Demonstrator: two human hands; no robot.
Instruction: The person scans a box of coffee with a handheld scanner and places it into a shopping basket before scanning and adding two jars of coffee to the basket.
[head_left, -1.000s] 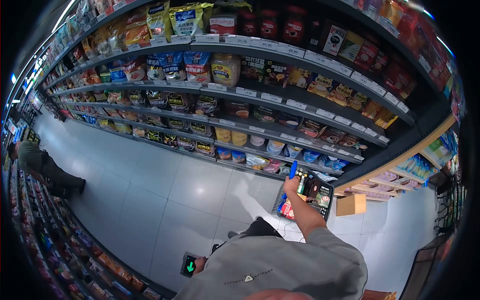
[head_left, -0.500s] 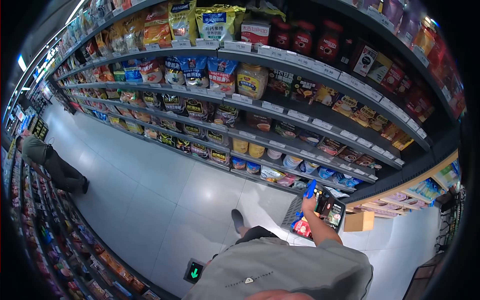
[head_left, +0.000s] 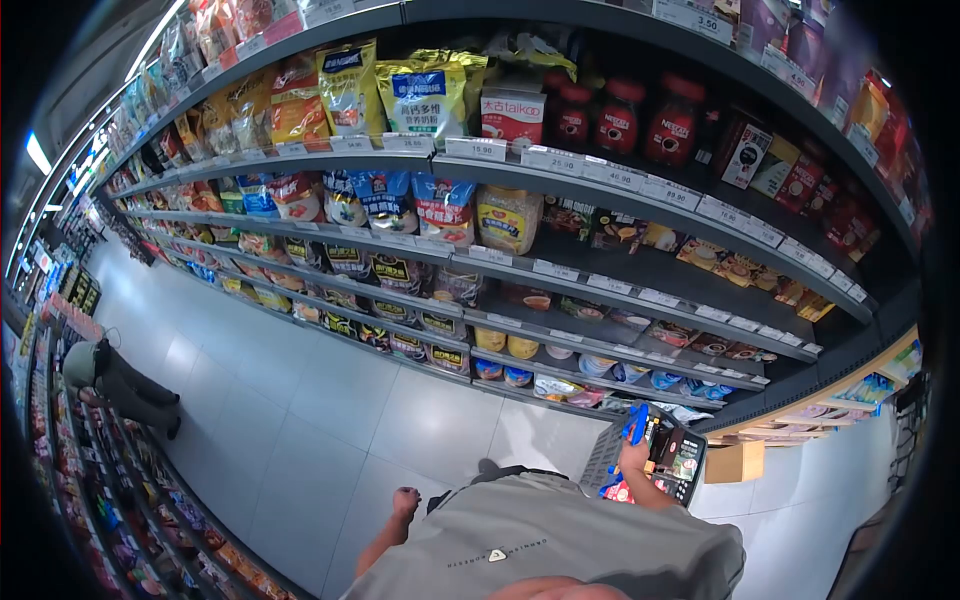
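My right hand (head_left: 634, 457) is closed round the blue handle (head_left: 636, 424) of a grey shopping basket (head_left: 606, 458), beside my right side. Inside the basket lie dark packages (head_left: 686, 456) and a red box (head_left: 620, 492), partly covered by my forearm. My left hand (head_left: 406, 502) hangs out to the left over the floor, its fingers curled in with nothing visible in them.
Long shelves (head_left: 590, 160) of bags, jars and boxes curve across the front. A cardboard box (head_left: 735, 462) stands right of the basket. At left, a person (head_left: 110, 385) bends toward another shelf row (head_left: 110, 480). Tiled floor (head_left: 330, 400) runs between.
My left hand has come into view at the left. The floor sign with the green arrow is no longer visible. The shelves appear larger, and the basket sits slightly lower and farther right in view.
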